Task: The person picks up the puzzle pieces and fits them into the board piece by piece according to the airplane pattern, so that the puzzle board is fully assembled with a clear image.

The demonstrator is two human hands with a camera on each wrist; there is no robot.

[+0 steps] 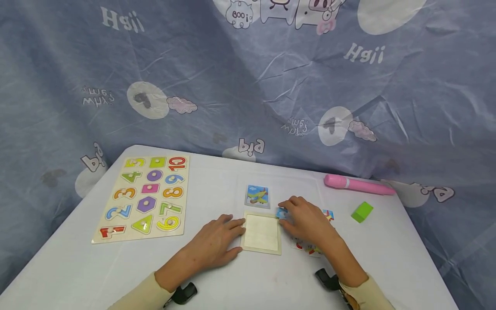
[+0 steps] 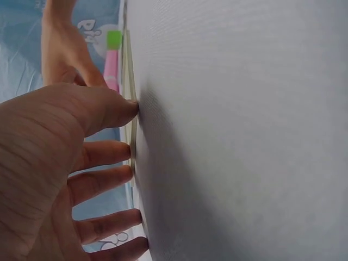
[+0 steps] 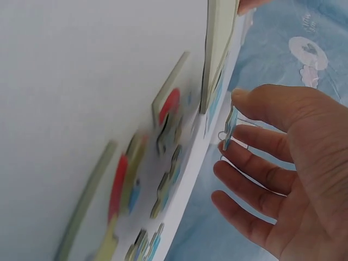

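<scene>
My right hand (image 1: pixel 308 219) pinches a small blue jigsaw piece (image 3: pixel 230 128) between thumb and fingertips, just above the table at the right side of a square wooden puzzle tray (image 1: pixel 261 251). The tray's recess is bare. At the tray's left edge, my left hand (image 1: pixel 217 243) rests its fingertips and thumb against the rim, fingers spread. More loose jigsaw pieces (image 1: pixel 314 250) lie under and beside the right hand, partly hidden by it. A square picture card with a yellow airplane (image 1: pixel 257 196) is on the table behind the tray.
On the left lies a wooden number-and-shape board (image 1: pixel 141 198). A pink cylindrical stick (image 1: pixel 360 185) and a green block (image 1: pixel 362 212) are at the right. A blue-grey printed cloth (image 1: pixel 232 86) hangs behind the white table (image 1: pixel 217 189).
</scene>
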